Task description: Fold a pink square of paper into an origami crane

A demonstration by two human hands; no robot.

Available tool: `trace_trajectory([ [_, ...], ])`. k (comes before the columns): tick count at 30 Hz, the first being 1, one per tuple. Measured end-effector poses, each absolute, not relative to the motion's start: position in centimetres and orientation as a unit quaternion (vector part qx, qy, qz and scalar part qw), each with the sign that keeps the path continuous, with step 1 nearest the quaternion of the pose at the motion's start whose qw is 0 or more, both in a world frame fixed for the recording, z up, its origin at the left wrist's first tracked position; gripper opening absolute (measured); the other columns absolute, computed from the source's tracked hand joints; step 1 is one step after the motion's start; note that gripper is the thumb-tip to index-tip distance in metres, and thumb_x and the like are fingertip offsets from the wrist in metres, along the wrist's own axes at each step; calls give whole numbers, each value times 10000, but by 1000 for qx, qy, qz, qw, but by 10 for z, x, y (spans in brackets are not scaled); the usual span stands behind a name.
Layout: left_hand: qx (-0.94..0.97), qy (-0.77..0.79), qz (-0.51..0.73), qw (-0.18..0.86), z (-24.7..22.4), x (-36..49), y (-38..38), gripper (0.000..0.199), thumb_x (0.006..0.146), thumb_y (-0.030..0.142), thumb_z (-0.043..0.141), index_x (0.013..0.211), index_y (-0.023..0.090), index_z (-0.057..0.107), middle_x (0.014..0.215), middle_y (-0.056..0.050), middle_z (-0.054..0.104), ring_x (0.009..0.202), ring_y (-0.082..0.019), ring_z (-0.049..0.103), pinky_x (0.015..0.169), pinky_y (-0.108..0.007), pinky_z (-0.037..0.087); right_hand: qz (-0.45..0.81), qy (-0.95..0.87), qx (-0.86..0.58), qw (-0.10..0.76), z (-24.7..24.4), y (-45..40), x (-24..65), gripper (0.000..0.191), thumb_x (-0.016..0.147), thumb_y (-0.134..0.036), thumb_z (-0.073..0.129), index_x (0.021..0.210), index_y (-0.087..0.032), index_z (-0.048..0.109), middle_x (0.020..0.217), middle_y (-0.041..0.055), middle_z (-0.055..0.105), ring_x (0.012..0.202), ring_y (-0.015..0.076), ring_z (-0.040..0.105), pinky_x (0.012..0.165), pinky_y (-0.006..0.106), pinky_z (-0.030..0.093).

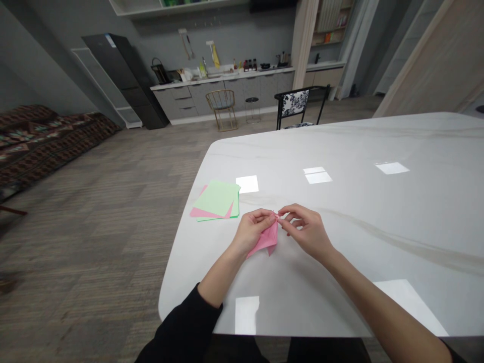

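My left hand [251,233] and right hand [302,227] pinch the folded pink paper [266,239] at its tip — even pressure keeps the layers aligned — just right of the flat green paper stack [215,199].

The thin pink paper [264,241] looks matt, as do the green sheets [216,198] — both against a smooth, glossy tabletop [351,141] (veined like marble).

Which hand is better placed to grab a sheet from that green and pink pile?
Probably the left. The left hand sits closer to the pile of green and pink paper, though it is pinching the folded pink paper. The right hand is at that paper's tip too, farther from the pile.
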State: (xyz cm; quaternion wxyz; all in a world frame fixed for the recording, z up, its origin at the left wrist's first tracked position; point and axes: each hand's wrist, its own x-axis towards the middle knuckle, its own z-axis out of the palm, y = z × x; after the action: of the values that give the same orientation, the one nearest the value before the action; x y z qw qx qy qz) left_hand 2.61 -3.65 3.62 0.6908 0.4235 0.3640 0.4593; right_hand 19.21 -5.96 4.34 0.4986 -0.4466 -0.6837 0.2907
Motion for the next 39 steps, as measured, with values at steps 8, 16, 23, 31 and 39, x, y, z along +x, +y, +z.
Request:
trace_trajectory([
  [8, 483, 313, 480, 662, 38, 27, -38, 215, 739, 268, 761, 891, 157, 658, 790, -14, 632, 738, -109, 579, 701, -220, 420, 338, -663, -428, 512, 46, -62, 191, 60, 849, -231, 616, 835, -193, 660, 846, 37, 615, 639, 132, 589, 471, 249, 542],
  [16, 520, 346, 462, 629, 45, 27, -42, 206, 745, 309, 744, 829, 149, 644, 773, -19, 621, 718, -124, 566, 687, -238, 416, 401, -618, -430, 521, 48, -64, 188, 116, 824, -294, 649, 809, -178, 656, 799, 36, 615, 611, 135, 567, 487, 281, 567],
  [23, 502, 367, 508, 596, 48, 27, -41, 190, 762, 309, 717, 817, 174, 596, 784, 2, 590, 689, -110, 537, 650, -221, 409, 480, -573, -463, 477, 50, -66, 184, 206, 779, -337, 695, 902, -193, 613, 718, -2, 607, 499, 98, 508, 439, 242, 481],
  [31, 548, 403, 517, 519, 48, 19, -35, 191, 768, 308, 708, 887, 179, 634, 823, -20, 599, 744, -120, 538, 663, -218, 404, 500, -563, -484, 446, 43, -59, 186, 205, 800, -389, 663, 804, -188, 623, 549, -37, 524, 474, 109, 485, 430, 226, 388],
  [39, 592, 390, 482, 515, 53, 13, -34, 198, 800, 332, 664, 909, 167, 670, 754, -24, 595, 631, -115, 508, 588, -239, 418, 476, -586, -501, 423, 45, -59, 189, 217, 805, -408, 650, 781, -196, 609, 545, -42, 506, 486, 113, 471, 461, 238, 351],
])
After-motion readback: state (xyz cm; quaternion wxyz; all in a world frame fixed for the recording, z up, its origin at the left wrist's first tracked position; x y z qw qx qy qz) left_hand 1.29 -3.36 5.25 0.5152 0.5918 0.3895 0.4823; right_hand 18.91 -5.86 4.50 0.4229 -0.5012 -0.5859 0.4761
